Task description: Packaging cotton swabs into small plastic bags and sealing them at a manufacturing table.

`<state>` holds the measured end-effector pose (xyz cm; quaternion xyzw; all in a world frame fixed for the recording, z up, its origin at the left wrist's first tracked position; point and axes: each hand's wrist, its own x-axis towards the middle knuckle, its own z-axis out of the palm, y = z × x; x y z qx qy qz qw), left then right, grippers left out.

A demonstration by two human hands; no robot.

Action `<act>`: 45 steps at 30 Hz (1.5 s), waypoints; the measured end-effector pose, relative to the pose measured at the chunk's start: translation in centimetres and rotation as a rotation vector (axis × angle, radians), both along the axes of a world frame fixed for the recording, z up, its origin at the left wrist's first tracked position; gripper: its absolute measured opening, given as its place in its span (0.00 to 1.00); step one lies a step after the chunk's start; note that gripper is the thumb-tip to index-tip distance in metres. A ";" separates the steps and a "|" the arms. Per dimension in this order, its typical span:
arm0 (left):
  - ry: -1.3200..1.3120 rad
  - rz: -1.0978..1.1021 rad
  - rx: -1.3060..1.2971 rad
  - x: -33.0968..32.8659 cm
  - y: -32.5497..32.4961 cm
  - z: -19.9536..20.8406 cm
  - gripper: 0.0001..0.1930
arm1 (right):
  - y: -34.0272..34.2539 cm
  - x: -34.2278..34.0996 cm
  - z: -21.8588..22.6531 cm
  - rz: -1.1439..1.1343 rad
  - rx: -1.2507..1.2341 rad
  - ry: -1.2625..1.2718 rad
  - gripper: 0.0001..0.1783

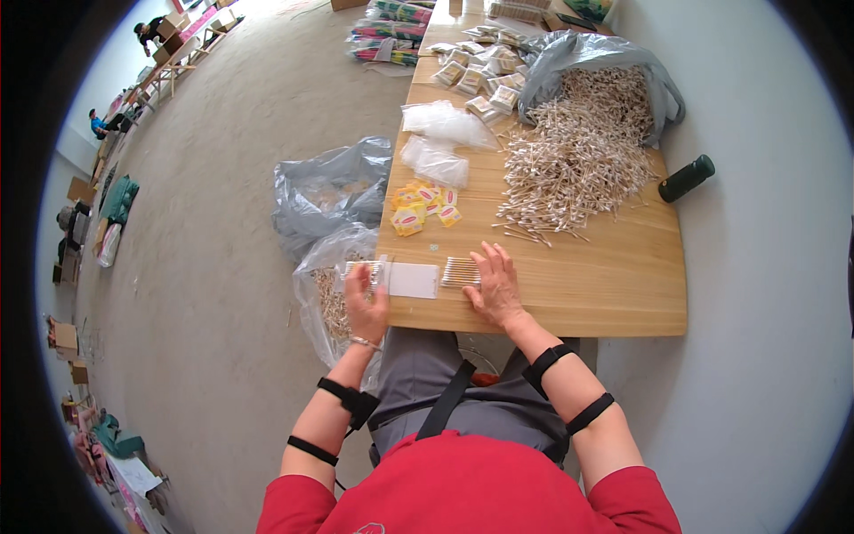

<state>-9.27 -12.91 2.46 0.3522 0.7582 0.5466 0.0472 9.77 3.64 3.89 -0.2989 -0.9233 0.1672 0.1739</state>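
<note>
At the table's left edge, my left hand [366, 307] is closed on a small clear packet [377, 270] with cotton swabs in it. A blank white card [414, 280] lies flat beside the packet, on its right. My right hand [500, 289] rests on the wood with thumb and index finger at the two sides of a neat row of cotton swabs [459, 271]. The palm covers the row's right end. Farther off spreads a big heap of loose cotton swabs [578, 160], spilling from a grey plastic bag [667, 84].
Yellow and white paper labels [422, 206], clear plastic sleeves [445, 125] and filled packets [485, 71] lie along the table's left side. A dark green bottle [687, 179] stands by the wall. Grey bags [329, 191] sit on the floor at left.
</note>
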 end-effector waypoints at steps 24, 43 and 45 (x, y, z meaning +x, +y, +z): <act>-0.767 -0.288 0.437 5.2 9.6 -5.3 0.23 | 0.3 -1.5 -2.7 -0.143 -0.461 0.526 0.33; -0.956 -0.408 0.388 4.6 9.4 -4.6 0.30 | -1.9 -2.0 -1.9 0.175 0.054 -0.411 0.51; -0.960 -0.432 0.385 4.6 9.4 -4.4 0.31 | -1.9 -1.9 -1.8 0.177 0.022 -0.365 0.48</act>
